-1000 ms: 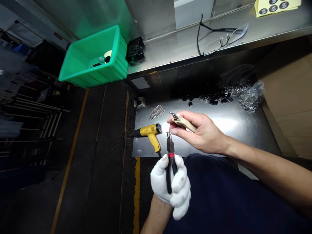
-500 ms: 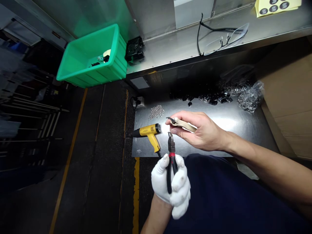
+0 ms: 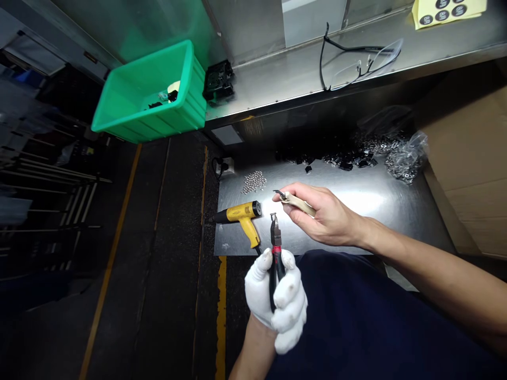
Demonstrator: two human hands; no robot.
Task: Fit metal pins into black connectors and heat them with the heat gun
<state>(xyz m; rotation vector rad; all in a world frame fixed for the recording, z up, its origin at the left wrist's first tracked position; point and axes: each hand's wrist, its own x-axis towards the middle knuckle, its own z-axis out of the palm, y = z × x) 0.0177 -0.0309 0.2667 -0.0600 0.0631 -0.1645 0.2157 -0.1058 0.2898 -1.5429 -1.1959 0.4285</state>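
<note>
My left hand, in a white glove, is closed around the black and red handles of a pair of pliers. The jaws point up and grip a small metal piece at their tip. My bare right hand pinches a beige-wrapped tool with a thin, dark, bent tip, resembling tweezers. That tip sits just above and to the right of the metal piece, apart from it.
A yellow heat gun lies on the metal table, near small silver parts. Black pieces and a plastic bag of metal parts lie behind. Glasses and a green bin are on the shelf.
My right hand's tool has drawn slightly to the right. The pliers have moved a little left, and the gap between the two tips is wider.
</note>
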